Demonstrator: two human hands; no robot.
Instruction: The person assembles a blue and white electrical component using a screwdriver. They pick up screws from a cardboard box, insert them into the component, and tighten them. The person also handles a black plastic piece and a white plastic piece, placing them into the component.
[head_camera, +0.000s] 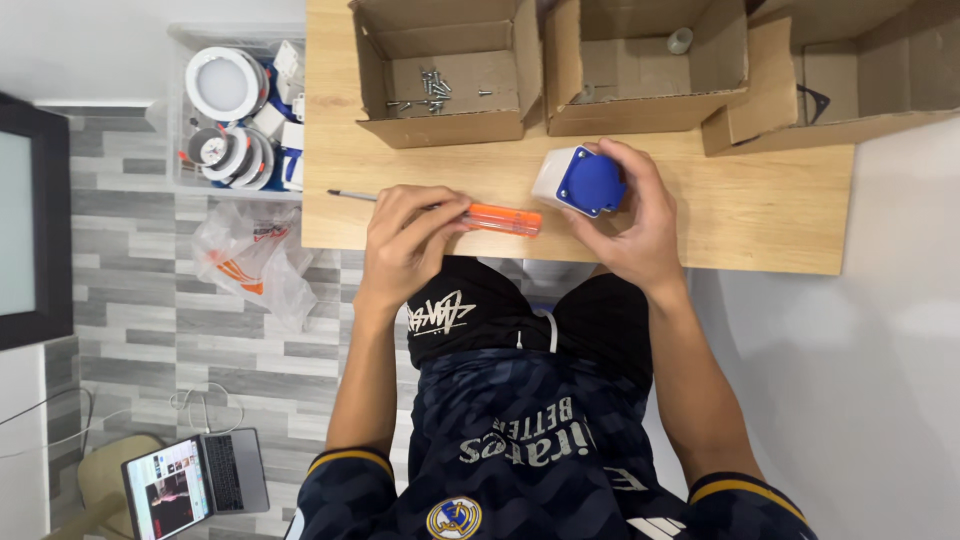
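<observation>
Orange-handled screwdriver (470, 214) lies flat under the left hand (408, 245), fingers curled on it for pickup, while the right hand (632, 225) grips the blue-and-white socket (580, 182) steady at three o'clock.

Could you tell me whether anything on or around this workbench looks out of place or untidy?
Little stands out. The screws lie loose and scattered in the left cardboard box. A crumpled plastic bag lies on the floor beside the table. The left hand holds the orange screwdriver; the right hand holds the blue-and-white socket.
</observation>
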